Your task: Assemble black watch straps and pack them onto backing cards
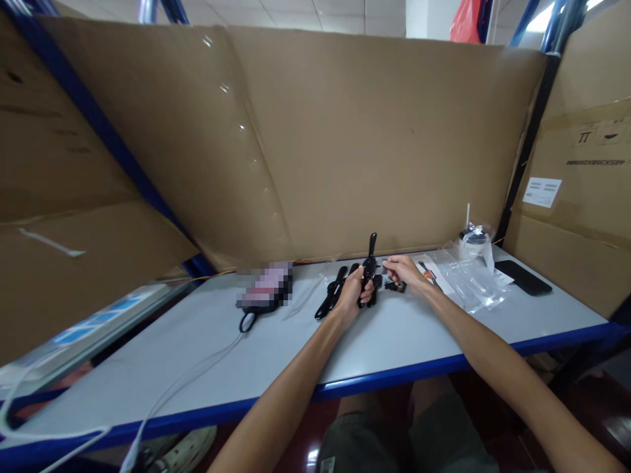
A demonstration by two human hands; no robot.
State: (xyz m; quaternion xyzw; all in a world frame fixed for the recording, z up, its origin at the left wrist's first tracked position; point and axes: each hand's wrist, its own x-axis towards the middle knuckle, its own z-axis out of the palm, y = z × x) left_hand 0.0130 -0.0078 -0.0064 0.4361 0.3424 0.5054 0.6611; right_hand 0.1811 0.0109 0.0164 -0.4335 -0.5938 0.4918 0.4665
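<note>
Tool (373, 245): black, with a long rounded handle pointing up; we have it raised above the middle of the table (394, 348), towards the cardboard (369, 131) at the back.
Left hand (351, 291): wrapped around the lower part of the tool, thumb along its near side, fingers curled in.
Right hand (401, 269): just beside the tool, on its right, fingers bent and tips brought towards it; we cannot tell whether a small part is pinched there.
Black pieces (331, 295): lying on the table by our left hand, partly hidden behind it; we cannot make out how many.
Small dark parts (395, 287): on the table below our right hand, too small for us to name.
Paper (438, 276): printed with a dark long-handled shape, lying to the right of our right hand, its right side meeting a clear bag (476, 289).
Cup (474, 251): pale, with a white straw (468, 213) standing up, near the back right corner.
Phone (523, 277): flat and dark, at the table's right end.
Blurred item (266, 289): left of the black pieces, with a dark loop (248, 321) and a white cable (192, 374) running towards us.
</note>
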